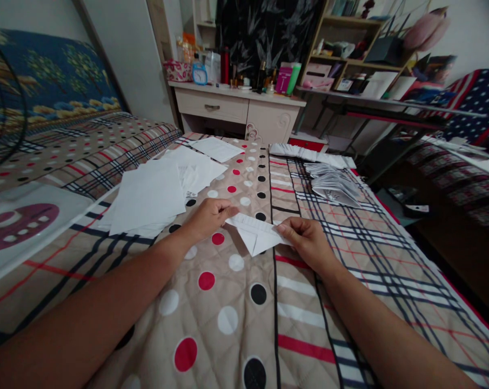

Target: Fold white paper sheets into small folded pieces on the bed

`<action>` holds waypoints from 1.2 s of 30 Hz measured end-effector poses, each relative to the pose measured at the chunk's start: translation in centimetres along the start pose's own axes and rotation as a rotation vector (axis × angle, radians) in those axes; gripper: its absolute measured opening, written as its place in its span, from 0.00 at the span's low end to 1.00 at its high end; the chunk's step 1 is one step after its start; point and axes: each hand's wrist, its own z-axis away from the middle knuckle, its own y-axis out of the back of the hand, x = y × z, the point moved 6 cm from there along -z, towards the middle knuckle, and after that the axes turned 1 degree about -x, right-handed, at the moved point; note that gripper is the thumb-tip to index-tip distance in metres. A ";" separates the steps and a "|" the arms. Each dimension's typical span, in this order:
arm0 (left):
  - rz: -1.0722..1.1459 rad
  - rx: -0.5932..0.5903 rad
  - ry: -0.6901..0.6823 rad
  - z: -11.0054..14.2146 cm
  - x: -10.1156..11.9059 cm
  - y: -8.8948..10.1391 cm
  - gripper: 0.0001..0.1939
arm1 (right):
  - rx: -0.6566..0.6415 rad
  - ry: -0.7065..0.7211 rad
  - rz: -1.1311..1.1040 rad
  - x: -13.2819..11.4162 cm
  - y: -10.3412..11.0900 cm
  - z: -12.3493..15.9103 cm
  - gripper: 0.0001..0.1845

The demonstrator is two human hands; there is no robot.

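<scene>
A folded white paper (255, 233), shaped like a downward-pointing triangle, is held just above the quilt between both hands. My left hand (208, 216) pinches its left corner with closed fingers. My right hand (305, 237) pinches its right corner, fingers curled. A loose stack of flat white sheets (151, 194) lies on the quilt to the left of my left hand. Several folded paper pieces (335, 183) lie in a pile beyond my right hand.
The polka-dot and plaid quilt (236, 313) covers the bed. A row of folded papers (309, 155) lies at the far edge. A drawer cabinet (236, 108) with bottles and a clock stands behind; a shelf and desk (374, 92) stand at right.
</scene>
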 end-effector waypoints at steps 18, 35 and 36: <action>0.563 0.164 0.223 0.2 0.3 -0.9 0.23 | 0.081 0.012 -0.117 -1.5 -2.4 1.5 0.15; 0.403 0.071 0.186 1.4 2.0 -4.2 0.23 | -0.119 -0.015 -0.368 -1.9 -5.0 1.5 0.16; 0.407 0.066 0.184 1.4 2.1 -4.3 0.23 | -0.124 -0.018 -0.360 -1.9 -5.1 1.5 0.16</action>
